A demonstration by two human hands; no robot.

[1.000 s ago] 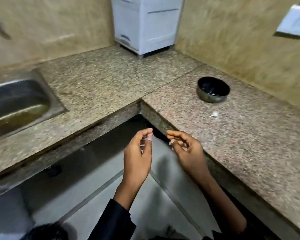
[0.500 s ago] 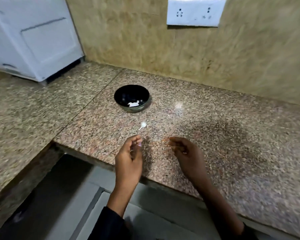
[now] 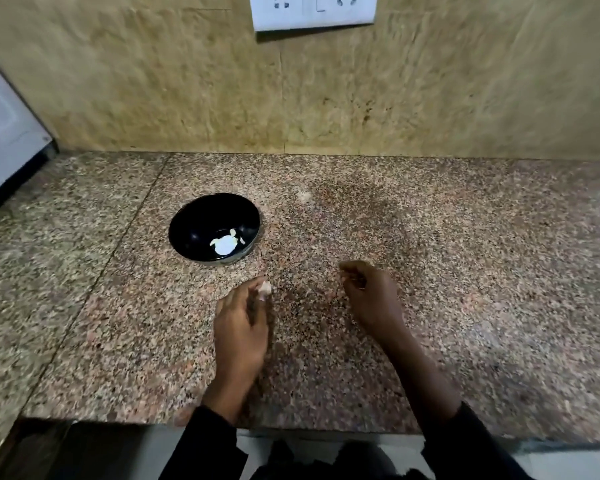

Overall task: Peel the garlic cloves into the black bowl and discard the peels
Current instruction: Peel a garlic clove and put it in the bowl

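While over counter (image 3: pixel 430 271): both hands low
Left hand (image 3: pixel 241 327): pinching garlic clove (image 3: pixel 266 288)
Right hand (image 3: pixel 371 296): curled, contents unclear
Black bowl (image 3: pixel 201 220): holds peeled cloves (image 3: pixel 226 243)

I see a speckled granite countertop (image 3: pixel 430 271) under both hands, polished, with a faint sheen beyond the right hand (image 3: pixel 371 296). Ahead and to the left of my left hand (image 3: pixel 241 327) sits the black bowl (image 3: pixel 201 220), glossy and smooth inside, holding pale, smooth garlic cloves (image 3: pixel 226 244). The left fingertips pinch a pale, papery-looking piece of garlic (image 3: pixel 266 288). Beyond the hands, the wall (image 3: pixel 187 91) is mottled tan stone tile with a dull finish. Matt black cloth sleeves (image 3: pixel 208 441) cover both wrists.
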